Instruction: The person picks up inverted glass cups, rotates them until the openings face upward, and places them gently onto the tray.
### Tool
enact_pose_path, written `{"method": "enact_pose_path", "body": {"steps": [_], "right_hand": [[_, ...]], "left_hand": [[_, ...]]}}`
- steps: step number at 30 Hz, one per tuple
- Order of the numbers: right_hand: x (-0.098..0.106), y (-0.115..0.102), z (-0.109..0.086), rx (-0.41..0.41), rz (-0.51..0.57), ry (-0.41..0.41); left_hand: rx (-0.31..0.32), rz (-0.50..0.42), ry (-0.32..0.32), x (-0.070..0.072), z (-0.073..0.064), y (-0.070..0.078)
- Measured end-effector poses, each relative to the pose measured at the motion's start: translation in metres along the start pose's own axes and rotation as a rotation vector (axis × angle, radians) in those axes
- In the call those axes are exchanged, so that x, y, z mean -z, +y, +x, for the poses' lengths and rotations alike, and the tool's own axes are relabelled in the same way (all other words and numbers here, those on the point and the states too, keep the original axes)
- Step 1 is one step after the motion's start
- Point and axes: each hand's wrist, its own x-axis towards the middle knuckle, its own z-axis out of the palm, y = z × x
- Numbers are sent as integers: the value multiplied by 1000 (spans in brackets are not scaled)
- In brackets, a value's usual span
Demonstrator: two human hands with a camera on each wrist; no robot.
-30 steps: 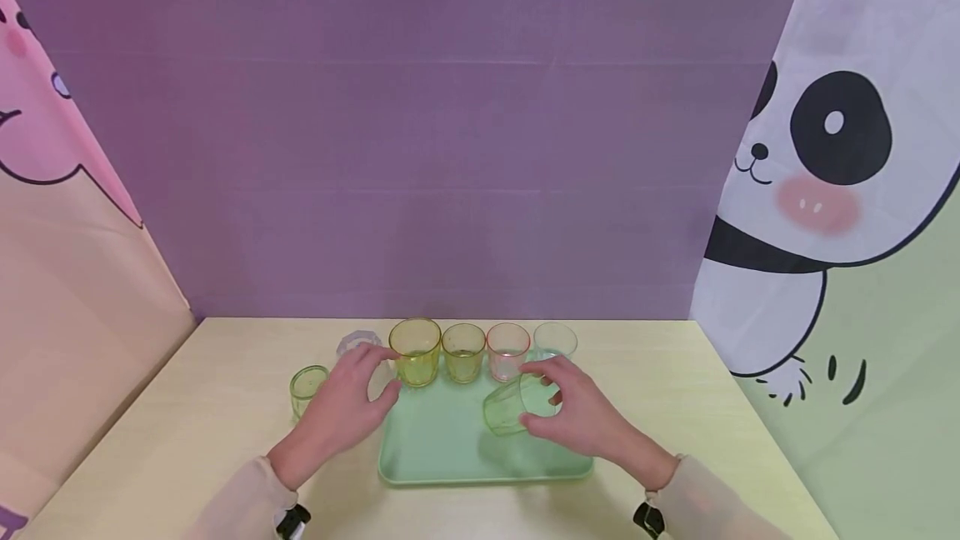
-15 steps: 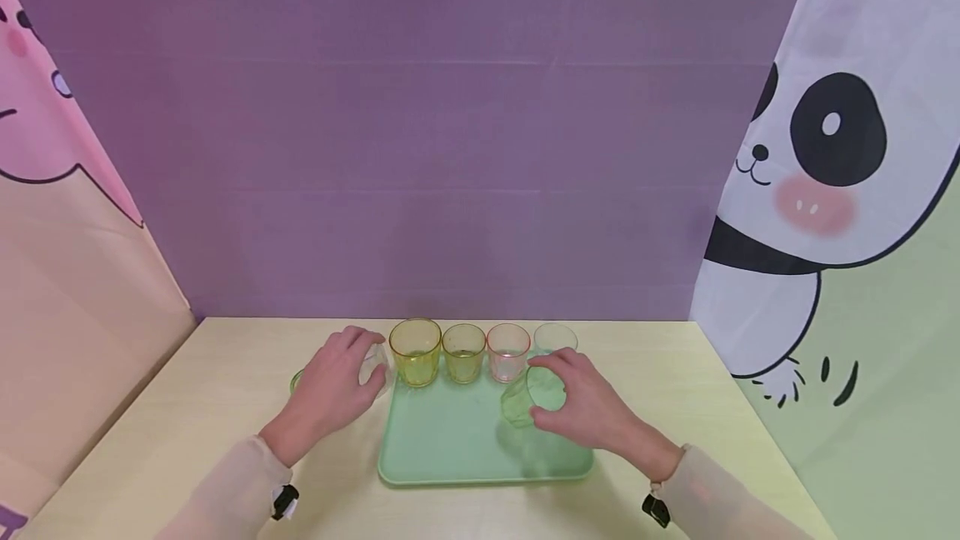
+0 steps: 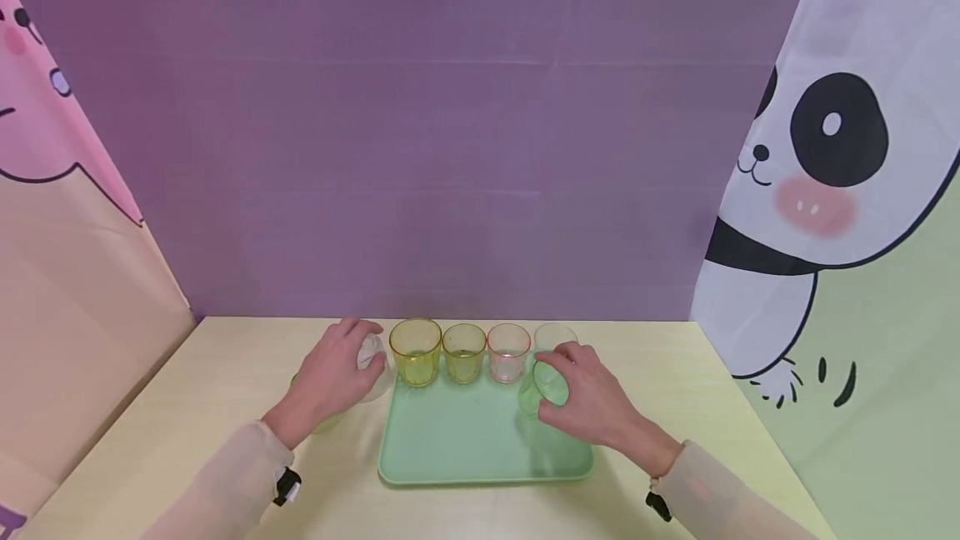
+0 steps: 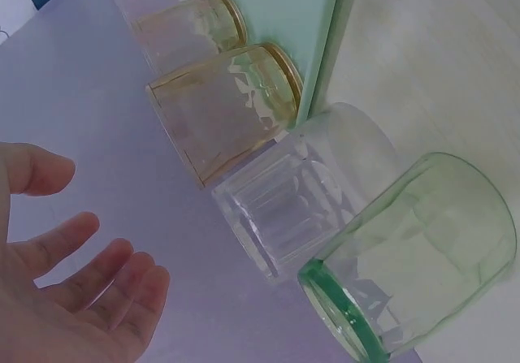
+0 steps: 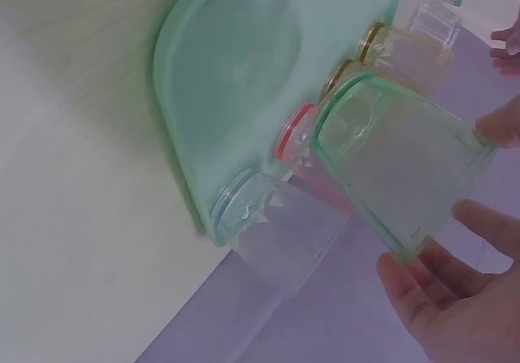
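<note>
My right hand [image 3: 596, 398] holds a green-tinted glass [image 5: 398, 160] near its rim, tilted over the right part of the mint-green tray [image 3: 480, 440]. Along the tray's far edge stand a larger yellow glass [image 3: 416, 354], a smaller yellow glass [image 3: 463, 354], a pink-rimmed glass [image 3: 509, 354] and a pale clear glass [image 5: 280, 225]. On the left, my left hand [image 3: 330, 369] hovers by a clear glass [image 4: 292, 200], fingers apart and grasping nothing. A second green glass [image 4: 422, 249], base up, stands on the table, mostly hidden behind that hand in the head view.
The pale wooden table [image 3: 225, 407] extends around the tray. A purple cloth wall [image 3: 450, 148] rises behind it, with a pink cartoon panel [image 3: 60, 215] on the left and a panda panel [image 3: 840, 215] on the right.
My left hand has drawn leftward, away from the larger yellow glass to the clear glass. The right hand has carried its tilted green glass to the right.
</note>
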Motion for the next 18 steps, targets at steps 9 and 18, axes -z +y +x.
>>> {"method": "enact_pose_path", "body": {"steps": [9, 18], "right_hand": [[-3, 8, 1, 42, -53, 29], [-6, 15, 1, 52, -98, 39]], "left_hand": [[24, 22, -30, 2, 5, -9], [46, 44, -59, 2, 3, -21]]}}
